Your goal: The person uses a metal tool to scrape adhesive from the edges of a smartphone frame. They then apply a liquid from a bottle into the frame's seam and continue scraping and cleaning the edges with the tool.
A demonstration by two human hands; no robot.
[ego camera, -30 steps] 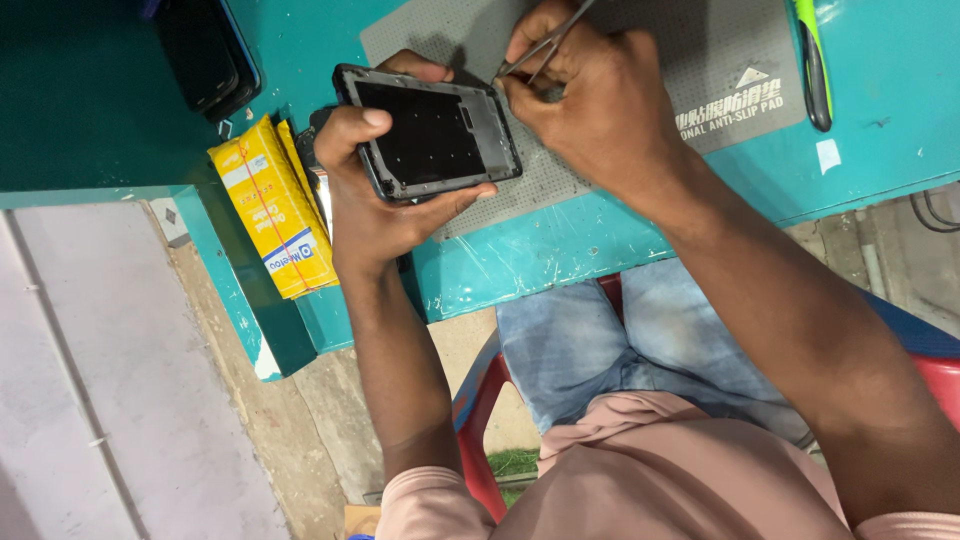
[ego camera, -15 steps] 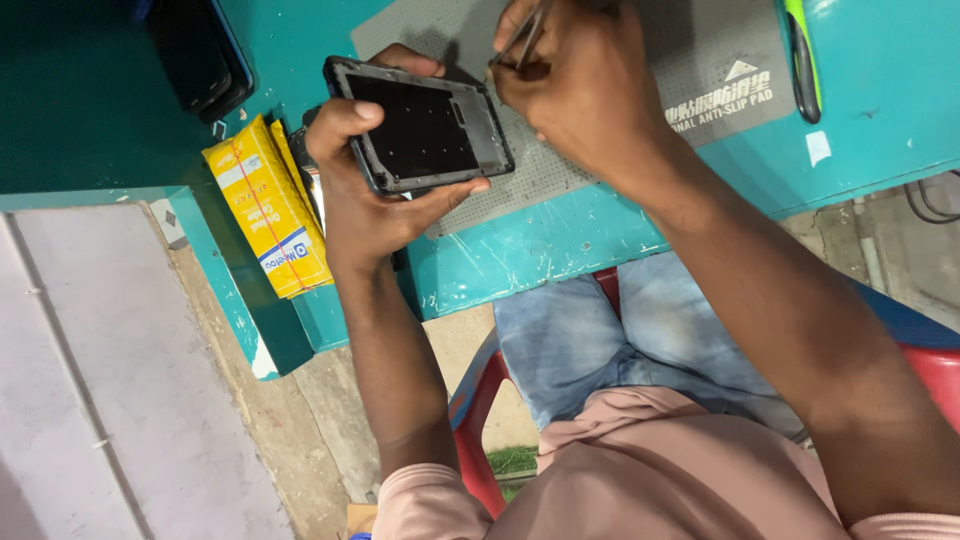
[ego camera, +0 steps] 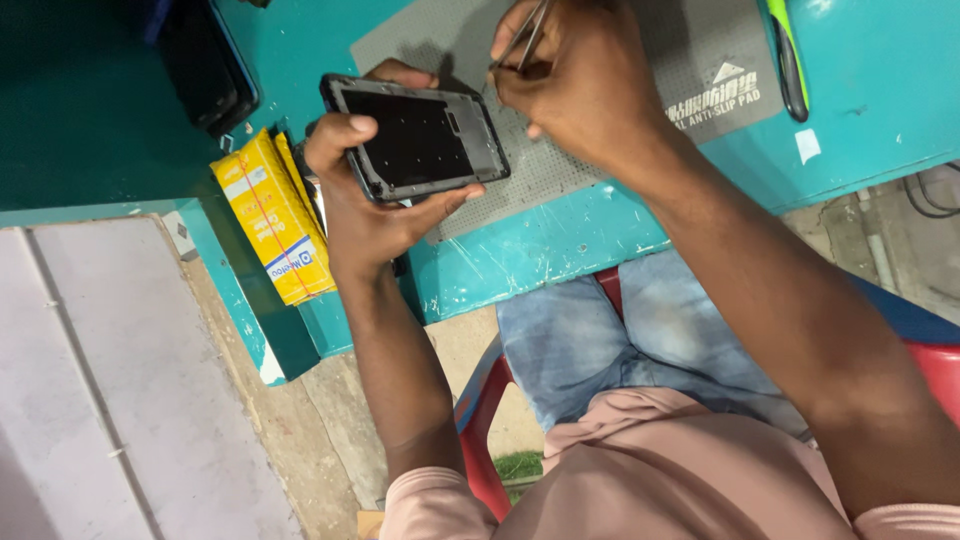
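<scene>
One opened black smartphone frame with a grey metal inner rim (ego camera: 415, 140) sits in the person's left hand (ego camera: 365, 205), held just above the near edge of the grey perforated rubber work mat (ego camera: 590, 60). The left thumb lies over the frame's near long side and the fingers curl round the far side, gripping it firmly. The right hand (ego camera: 585, 85), just beside the frame's right end, is pinched shut on one pair of thin metal tweezers (ego camera: 525, 35); the tips are hidden behind the fingers, so where they touch is hard to make out.

Left of the frame lie two flat yellow cardboard boxes (ego camera: 275, 225), one stacked on the other, at the edge of the teal painted table (ego camera: 560, 240). Beyond them, one dark phone-like slab (ego camera: 205, 60) is half lost in shadow. At the mat's far right end sits one green-and-black tool (ego camera: 788, 50), cut off by the picture's top. Below the table, blue jeans (ego camera: 610, 340) and a red plastic chair (ego camera: 480, 440) show.
</scene>
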